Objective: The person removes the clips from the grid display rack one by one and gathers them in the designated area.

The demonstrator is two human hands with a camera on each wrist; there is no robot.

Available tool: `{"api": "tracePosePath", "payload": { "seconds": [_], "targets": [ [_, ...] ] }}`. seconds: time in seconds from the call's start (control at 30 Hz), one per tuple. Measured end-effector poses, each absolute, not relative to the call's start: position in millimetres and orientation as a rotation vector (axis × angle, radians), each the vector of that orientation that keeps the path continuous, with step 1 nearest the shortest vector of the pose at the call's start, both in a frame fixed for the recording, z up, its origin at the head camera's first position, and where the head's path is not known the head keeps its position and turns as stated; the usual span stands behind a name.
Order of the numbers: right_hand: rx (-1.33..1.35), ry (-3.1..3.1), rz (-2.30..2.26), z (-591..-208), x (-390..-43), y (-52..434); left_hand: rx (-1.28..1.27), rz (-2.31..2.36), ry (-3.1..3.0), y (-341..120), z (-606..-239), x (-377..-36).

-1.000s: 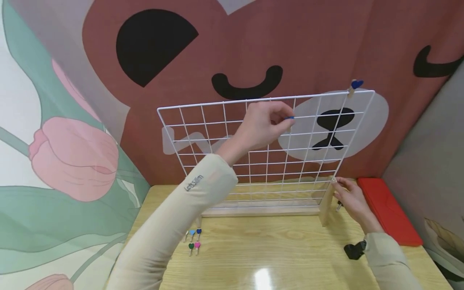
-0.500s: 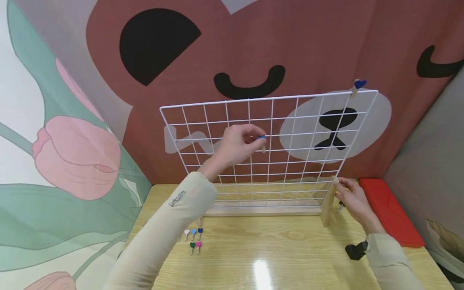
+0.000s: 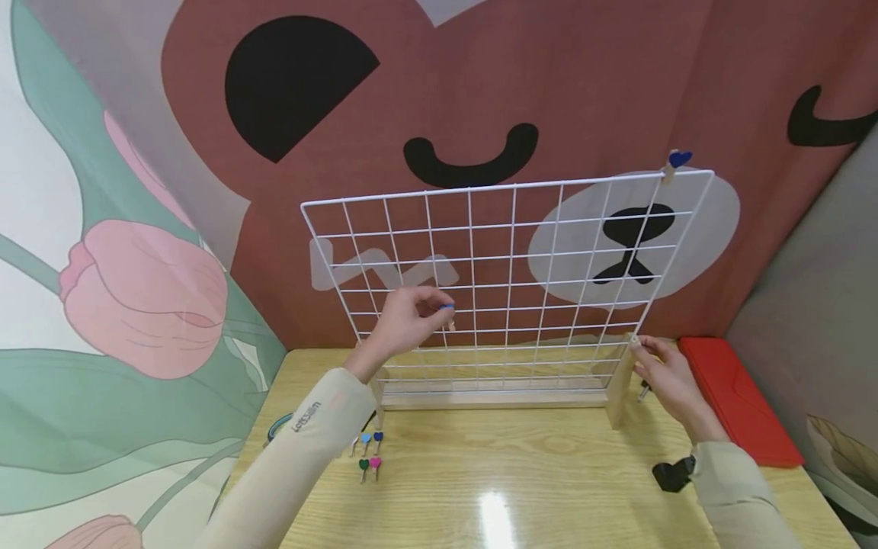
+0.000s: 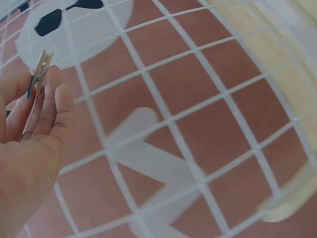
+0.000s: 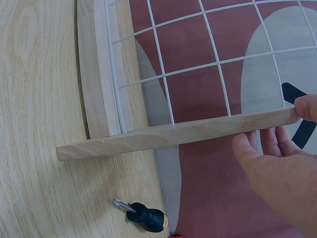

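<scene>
My left hand [image 3: 406, 319] pinches a small wooden clothespin [image 4: 40, 72] with a blue part on its side, in front of the white wire grid [image 3: 511, 226]. The clothespin stands apart from the wires in the left wrist view. At the right, my right hand [image 3: 668, 377] grips the top of the wooden upright [image 5: 173, 135] beside the grid's edge, thumb on one side and fingers on the other. A clothespin with a dark blue heart [image 3: 679, 159] is clipped on the grid's top wire near the right corner.
Several heart clothespins, including a green one [image 3: 363, 463] and a pink one [image 3: 375, 463], lie on the wooden table [image 3: 549, 473] at left. A short screwdriver [image 5: 146, 217], a red case [image 3: 741, 400] and a black object [image 3: 674, 474] are at right. A blue-and-black loop [image 3: 277, 425] shows behind the left sleeve.
My left hand has moved down and left from near the grid's top middle, carrying the clothespin. My right hand stays on the upright.
</scene>
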State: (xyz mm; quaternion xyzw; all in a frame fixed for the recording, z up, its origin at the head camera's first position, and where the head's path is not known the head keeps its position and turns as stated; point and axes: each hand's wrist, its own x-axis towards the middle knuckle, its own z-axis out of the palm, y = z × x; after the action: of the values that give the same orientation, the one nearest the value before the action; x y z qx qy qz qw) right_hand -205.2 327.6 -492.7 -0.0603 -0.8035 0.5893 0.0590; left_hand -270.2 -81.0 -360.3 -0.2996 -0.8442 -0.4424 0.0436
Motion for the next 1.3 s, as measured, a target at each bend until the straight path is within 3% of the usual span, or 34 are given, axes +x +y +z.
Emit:
{"api": "tracePosePath", "payload": {
  "seconds": [0.9, 1.3],
  "targets": [
    [-0.199, -2.468, 1.76, -493.2, -205.0, 328.4, -0.547, -1.639, -2.624, -162.2, -493.0, -245.9],
    [-0.187, -2.457, 1.776, -493.7, -207.4, 328.0, -0.205, -1.745, -2.642, -194.2, -527.7, -229.5]
  ]
}}
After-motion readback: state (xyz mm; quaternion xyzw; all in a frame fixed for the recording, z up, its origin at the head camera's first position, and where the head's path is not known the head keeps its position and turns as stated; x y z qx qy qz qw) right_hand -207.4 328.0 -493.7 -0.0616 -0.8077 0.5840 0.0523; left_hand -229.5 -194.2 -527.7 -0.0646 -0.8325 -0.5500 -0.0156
